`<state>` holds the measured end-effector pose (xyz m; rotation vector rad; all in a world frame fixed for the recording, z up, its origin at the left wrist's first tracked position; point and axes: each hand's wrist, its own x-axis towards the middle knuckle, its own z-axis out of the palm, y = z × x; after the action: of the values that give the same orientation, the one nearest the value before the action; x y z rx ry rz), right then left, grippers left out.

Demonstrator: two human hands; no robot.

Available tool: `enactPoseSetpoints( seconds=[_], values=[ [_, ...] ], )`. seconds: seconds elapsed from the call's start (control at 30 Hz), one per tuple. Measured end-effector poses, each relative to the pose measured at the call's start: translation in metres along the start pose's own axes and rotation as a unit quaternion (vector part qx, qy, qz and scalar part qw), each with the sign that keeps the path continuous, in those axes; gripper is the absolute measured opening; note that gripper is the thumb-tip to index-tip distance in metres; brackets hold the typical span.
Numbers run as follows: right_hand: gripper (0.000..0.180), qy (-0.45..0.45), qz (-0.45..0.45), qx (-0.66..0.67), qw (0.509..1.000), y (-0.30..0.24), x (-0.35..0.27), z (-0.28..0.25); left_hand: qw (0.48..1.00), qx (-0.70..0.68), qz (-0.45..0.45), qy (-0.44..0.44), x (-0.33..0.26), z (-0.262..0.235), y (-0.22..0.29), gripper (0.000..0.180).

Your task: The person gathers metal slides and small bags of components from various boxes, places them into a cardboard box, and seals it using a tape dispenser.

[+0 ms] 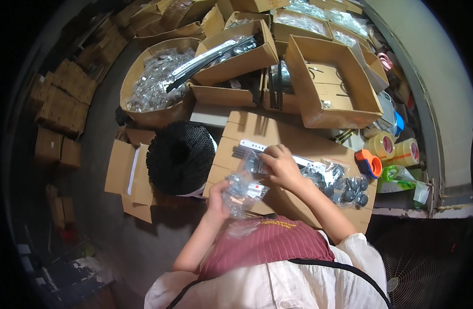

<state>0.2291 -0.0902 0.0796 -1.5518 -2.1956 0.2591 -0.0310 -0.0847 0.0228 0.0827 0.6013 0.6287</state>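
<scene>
In the middle, the clear bag (238, 191) is showing a red dot. At the bottom, the apron (267, 244) is showing pale stripes on dark red. Left of centre, the tubes (167, 169) are looking black.

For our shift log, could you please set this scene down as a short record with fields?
Left hand: holds a clear plastic bag of small parts
Right hand: at a small bag of dark parts; exact grip unclear
Work surface: cardboard sheet
Behind the hands: white perforated strip
Right side: bagged black round pieces, orange tape dispenser
Left side: upright bundle of black tubes
</scene>
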Motion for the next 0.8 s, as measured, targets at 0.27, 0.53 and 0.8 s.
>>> enactPoseSetpoints(
  seconds=[0.27,0.53,0.8],
  values=[
    [0.07,-0.182,0.112,0.358,0.909,-0.032,-0.024,-0.022,0.995,-0.054,0.011,0.083,0.001,0.031,-0.009,0.051],
    [0.047,-0.114,0.332,0.539,0.766,-0.007,-0.056,-0.022,0.996,-0.057,-0.07,-0.006,0.006,0.039,-0.015,0.056],
    [0.033,0.006,0.361,0.574,0.735,0.023,-0.067,-0.04,0.998,-0.041,-0.035,-0.026,0.012,0.047,-0.01,0.061]
  ],
)
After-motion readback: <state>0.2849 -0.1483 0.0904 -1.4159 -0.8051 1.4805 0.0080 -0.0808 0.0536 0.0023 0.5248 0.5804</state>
